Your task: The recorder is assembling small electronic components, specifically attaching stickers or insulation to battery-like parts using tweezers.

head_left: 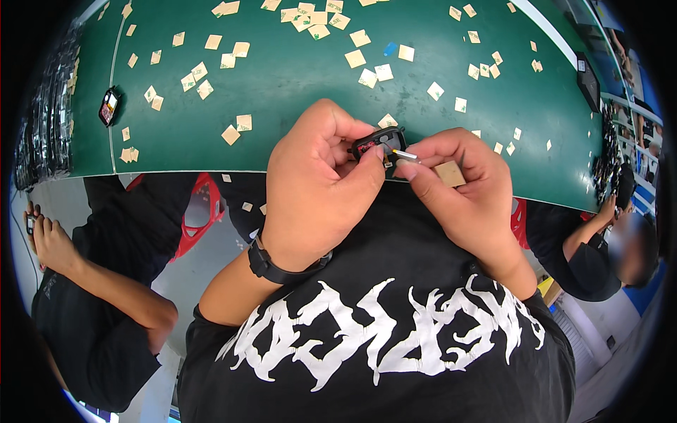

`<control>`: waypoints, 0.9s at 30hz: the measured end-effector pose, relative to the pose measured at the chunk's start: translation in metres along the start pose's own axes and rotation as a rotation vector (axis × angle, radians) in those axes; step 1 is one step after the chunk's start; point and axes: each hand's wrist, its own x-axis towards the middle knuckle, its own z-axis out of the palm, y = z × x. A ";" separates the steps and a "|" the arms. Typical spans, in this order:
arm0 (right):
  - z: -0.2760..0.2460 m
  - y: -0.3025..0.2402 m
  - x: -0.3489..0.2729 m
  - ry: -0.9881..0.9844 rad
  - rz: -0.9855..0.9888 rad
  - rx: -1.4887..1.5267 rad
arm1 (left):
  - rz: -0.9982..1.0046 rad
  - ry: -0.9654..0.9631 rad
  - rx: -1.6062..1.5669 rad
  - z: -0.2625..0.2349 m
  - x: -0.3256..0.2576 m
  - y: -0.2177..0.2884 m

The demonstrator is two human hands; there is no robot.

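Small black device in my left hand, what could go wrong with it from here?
Your left hand has its thumb against the face of the black device, so it might smudge it. The slim silvery piece at your right hand is close to the near edge of the green table, so a slip could drop it. The tan square by your right fingers might fall too.
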 end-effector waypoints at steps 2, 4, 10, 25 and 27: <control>0.003 0.000 0.001 -0.012 -0.010 -0.017 | 0.066 0.049 -0.009 0.002 0.001 -0.003; 0.006 0.002 0.001 0.037 -0.013 -0.116 | 0.073 0.036 -0.035 0.002 0.002 -0.006; 0.011 -0.005 0.003 0.057 0.077 -0.142 | 0.065 -0.068 0.008 -0.005 -0.002 -0.005; 0.021 0.007 0.014 0.155 0.135 0.147 | 0.029 -0.109 0.026 -0.015 -0.004 -0.006; 0.016 0.008 0.018 0.133 0.118 0.127 | 0.021 -0.115 -0.012 -0.015 -0.005 -0.004</control>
